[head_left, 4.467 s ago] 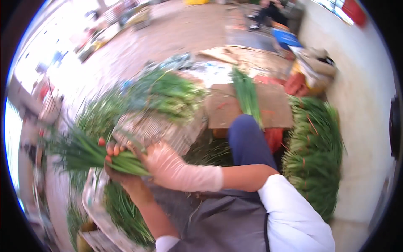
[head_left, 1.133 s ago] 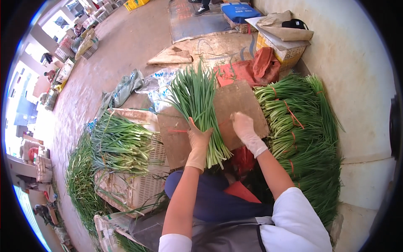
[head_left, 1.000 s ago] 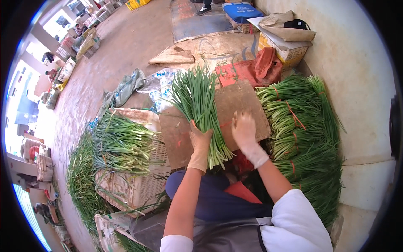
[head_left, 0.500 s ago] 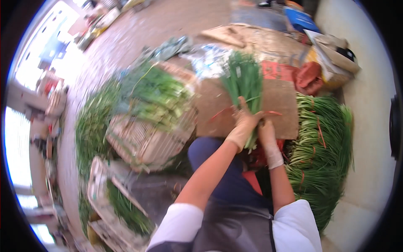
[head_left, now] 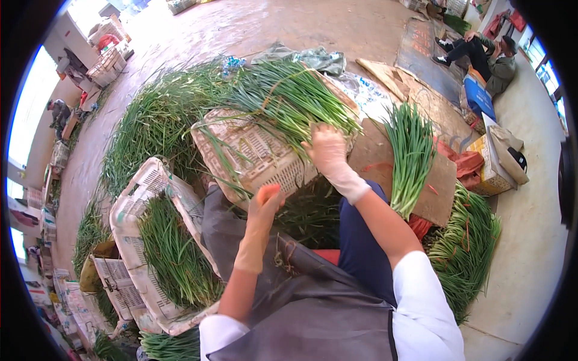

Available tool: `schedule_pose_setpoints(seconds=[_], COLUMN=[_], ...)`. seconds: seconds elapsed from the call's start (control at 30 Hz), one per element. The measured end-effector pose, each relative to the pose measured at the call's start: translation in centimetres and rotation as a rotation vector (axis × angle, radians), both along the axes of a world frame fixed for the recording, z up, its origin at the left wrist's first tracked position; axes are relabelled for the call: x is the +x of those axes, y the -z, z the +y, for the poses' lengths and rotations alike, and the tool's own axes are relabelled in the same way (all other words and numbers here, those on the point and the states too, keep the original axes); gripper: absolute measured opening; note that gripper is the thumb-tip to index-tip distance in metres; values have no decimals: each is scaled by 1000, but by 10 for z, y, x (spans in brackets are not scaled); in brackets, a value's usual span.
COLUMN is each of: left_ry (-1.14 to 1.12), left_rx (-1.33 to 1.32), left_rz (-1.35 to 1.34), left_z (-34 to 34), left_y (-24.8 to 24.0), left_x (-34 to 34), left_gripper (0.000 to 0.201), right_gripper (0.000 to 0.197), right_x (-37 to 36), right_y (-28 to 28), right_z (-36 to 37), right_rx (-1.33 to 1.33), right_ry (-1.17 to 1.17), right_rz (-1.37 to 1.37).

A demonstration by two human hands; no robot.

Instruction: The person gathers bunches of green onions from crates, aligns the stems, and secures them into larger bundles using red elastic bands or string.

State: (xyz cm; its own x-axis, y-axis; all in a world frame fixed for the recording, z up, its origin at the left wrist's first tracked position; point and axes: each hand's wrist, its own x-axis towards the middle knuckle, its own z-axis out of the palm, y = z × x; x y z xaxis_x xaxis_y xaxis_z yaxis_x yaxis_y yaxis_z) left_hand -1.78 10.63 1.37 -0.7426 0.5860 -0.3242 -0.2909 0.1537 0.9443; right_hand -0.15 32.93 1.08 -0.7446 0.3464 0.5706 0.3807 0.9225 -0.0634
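Observation:
My right hand (head_left: 330,154), in a pale thin glove, is closed at the pale stem ends of long garlic chives (head_left: 295,96). These lie in a loose heap on an upturned pale plastic crate (head_left: 235,129). My left hand (head_left: 263,204), gloved too, hovers by the crate's near side with its fingers curled. Orange shows at its fingertips; what it holds, if anything, I cannot make out. To the right, a gathered bunch of chives (head_left: 409,153) lies across a brown board (head_left: 370,150), stems toward me.
A pale crate (head_left: 123,222) with more chives stands at left, and loose green leaves (head_left: 156,120) pile behind it. Tied bundles (head_left: 466,240) are stacked at right beside the wall. Red bags (head_left: 466,162) and a box (head_left: 490,174) stand beyond. Another person (head_left: 503,66) sits far right.
Both hands have left the bunch on the board, which now lies there by itself. They have moved left, the right one to the heap on the crate. The view has turned left.

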Motion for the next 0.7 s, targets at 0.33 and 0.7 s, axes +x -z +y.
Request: schedule_pose_setpoints(seconds=[0.33,0.7], left_ry=[-156,-235], left_rx=[198,297], left_rz=[-263,-800], left_z=[-88,-19], left_y=[7,68], left_x=[-6,3], left_gripper=[27,28], right_gripper=[27,36], right_x=[-62,60], right_y=[26,67], right_z=[-58,-154], right_rx=[-661,-1069], right_ry=[-9,-192], right_rz=[-196,-467])
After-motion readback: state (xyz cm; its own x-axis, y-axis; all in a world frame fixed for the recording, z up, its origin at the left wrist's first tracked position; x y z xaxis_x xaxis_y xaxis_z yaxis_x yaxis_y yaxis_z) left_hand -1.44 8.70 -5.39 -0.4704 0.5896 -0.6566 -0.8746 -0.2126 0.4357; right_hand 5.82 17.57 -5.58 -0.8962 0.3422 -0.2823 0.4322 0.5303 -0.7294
